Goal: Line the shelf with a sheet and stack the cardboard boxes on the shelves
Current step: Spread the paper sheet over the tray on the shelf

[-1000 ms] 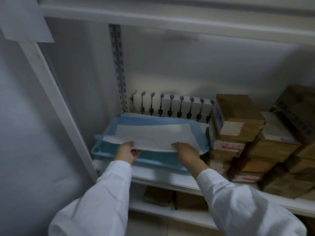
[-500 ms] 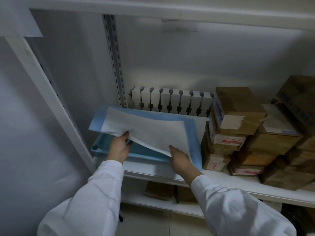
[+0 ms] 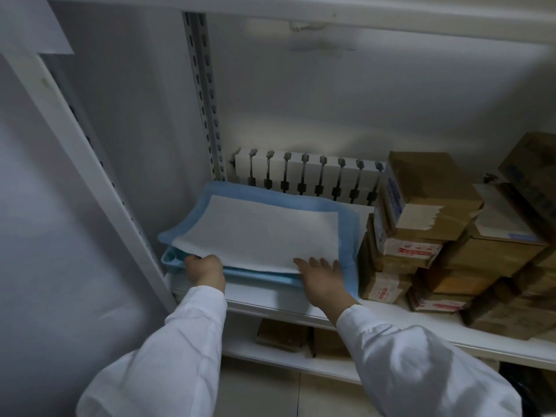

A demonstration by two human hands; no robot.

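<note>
A white sheet with a blue border (image 3: pixel 258 233) lies over a light blue plastic tray (image 3: pixel 171 258) on the left end of the white shelf (image 3: pixel 270 299). My left hand (image 3: pixel 204 270) grips the sheet's front left edge next to the tray's corner. At the sheet's front right edge rests my right hand (image 3: pixel 322 278), flat with fingers spread, fingertips touching the white part. Several brown cardboard boxes (image 3: pixel 427 197) are stacked on the right half of the same shelf, touching the sheet's right side.
A white slotted rack (image 3: pixel 307 176) stands along the back wall behind the sheet. A perforated metal upright (image 3: pixel 204 94) runs up the left rear corner. More brown boxes (image 3: pixel 282 335) sit on the lower shelf. Another shelf board (image 3: pixel 331 10) closes the space overhead.
The sheet was held up and tilted; now it lies flatter over the tray. My right hand has opened flat on its front right edge, and my left hand has dropped to the tray's corner.
</note>
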